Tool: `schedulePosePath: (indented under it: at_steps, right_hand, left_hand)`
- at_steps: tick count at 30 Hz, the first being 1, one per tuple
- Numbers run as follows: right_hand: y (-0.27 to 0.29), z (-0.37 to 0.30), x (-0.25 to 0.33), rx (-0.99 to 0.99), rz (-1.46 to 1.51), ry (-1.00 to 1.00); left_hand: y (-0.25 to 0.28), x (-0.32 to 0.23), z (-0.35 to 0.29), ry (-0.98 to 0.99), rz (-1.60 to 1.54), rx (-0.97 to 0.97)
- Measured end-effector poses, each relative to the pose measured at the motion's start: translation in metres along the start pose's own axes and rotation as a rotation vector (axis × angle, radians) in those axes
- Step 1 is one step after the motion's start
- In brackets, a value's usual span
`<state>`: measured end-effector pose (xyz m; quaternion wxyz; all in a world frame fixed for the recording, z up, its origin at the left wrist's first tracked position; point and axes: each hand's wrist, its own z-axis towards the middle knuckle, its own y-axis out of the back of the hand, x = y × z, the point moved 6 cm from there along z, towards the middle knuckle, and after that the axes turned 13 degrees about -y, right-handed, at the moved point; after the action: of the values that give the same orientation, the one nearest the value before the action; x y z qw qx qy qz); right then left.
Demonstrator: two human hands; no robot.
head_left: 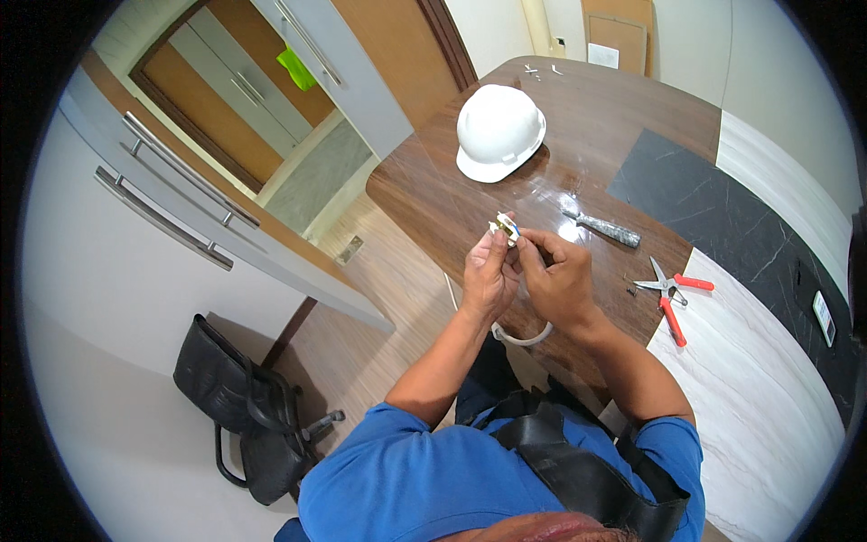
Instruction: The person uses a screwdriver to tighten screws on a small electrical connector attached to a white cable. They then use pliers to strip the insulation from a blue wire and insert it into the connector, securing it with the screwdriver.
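Observation:
In front of me, over the near left part of the table, both hands meet at a small white connector-like piece (507, 225) with yellowish and blue bits on it. My left hand (489, 278) pinches it from below with the thumb uppermost. Against its right side press the closed thumb and fingertips of my right hand (558, 278). The piece's exact kind is too small to make out. A white cable (528, 341) curves below my wrists near the table edge; whether it joins the piece is hidden.
A white hard hat (498, 133) rests on the brown table (578, 99). To the right lie a grey-handled tool (607, 228) and open red-handled snips (670, 294). Farther right is a phone-like device (824, 318). A black chair (237, 397) stands left, near the cabinet doors.

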<state>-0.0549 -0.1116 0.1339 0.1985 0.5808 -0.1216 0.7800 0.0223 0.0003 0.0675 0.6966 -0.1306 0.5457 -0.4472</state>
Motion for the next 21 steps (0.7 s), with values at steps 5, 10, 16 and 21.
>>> schedulePosePath:
  at_steps: [5,10,16,21]
  right_hand:
    - [0.004,0.002,0.004,-0.012,-0.099,-0.043]
    - [0.007,0.000,0.014,-0.039,-0.249,0.195]
    - [0.006,-0.006,0.025,-0.021,-0.338,0.248]
    - [0.005,-0.004,0.020,-0.005,-0.210,0.223]
  left_hand:
    - [-0.003,-0.005,-0.001,-0.014,0.093,-0.028]
    - [0.000,-0.013,0.001,0.015,0.261,0.057]
    - [-0.001,-0.025,0.000,-0.023,0.462,0.144]
    - [-0.003,-0.029,0.003,-0.099,0.441,0.183]
